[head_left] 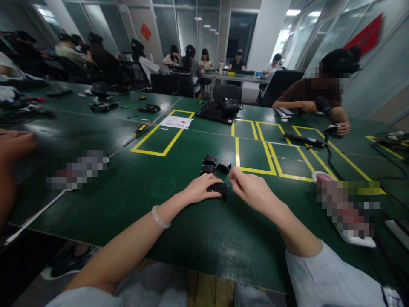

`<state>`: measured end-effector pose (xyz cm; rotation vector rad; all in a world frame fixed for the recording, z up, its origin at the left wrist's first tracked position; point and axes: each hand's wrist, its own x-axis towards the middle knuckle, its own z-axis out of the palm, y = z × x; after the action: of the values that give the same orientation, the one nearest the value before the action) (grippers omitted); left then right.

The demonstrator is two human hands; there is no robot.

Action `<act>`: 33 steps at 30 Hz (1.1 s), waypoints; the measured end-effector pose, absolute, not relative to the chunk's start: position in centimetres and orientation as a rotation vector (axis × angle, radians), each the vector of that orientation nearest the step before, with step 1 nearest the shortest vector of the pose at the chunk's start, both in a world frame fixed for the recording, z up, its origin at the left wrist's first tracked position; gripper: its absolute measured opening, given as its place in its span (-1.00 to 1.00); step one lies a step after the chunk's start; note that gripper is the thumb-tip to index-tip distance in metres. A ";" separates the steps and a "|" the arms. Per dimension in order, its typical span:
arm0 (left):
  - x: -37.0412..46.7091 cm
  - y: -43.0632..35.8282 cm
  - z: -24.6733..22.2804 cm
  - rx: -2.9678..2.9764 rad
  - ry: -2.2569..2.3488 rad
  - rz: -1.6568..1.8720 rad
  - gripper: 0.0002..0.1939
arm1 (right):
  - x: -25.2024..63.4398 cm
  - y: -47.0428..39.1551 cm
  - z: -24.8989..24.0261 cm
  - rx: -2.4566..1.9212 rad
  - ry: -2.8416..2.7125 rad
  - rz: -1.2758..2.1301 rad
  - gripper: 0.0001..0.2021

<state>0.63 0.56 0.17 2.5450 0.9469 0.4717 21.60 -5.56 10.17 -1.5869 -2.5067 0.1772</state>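
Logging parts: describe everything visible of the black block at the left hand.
The black block is small, boxy, apparently plastic. It seems to rest on the green table, nearer the camera than the similar blocks. The left hand holds it, thumb along its near side. The right hand is close by; contact is unclear.

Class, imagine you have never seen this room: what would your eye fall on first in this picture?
Probably the yellow tape outlines, bright rectangles on the dark green table beyond the hands. Next come the small black blocks near the centre, one of them between the thumb and fingers of the left hand, with the right hand close beside it. The pale bracelet worn just behind the left hand also stands out.
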 end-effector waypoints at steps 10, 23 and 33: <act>0.6 0.6 -0.1 2.552 0.935 0.480 -0.57 | 21.3 -5.4 9.7 -1.627 -2.527 0.136 -0.82; 0.5 0.7 -0.2 2.553 0.934 0.492 -0.56 | 21.3 -5.3 9.7 -1.650 -2.541 0.122 -0.77; 0.5 0.5 0.0 2.554 0.937 0.490 -0.57 | 21.5 -5.3 9.8 -1.571 -2.498 0.185 -0.86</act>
<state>0.54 0.50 -0.04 2.5539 0.9370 0.4897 21.50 -5.31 9.78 -1.5713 -2.4980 0.1846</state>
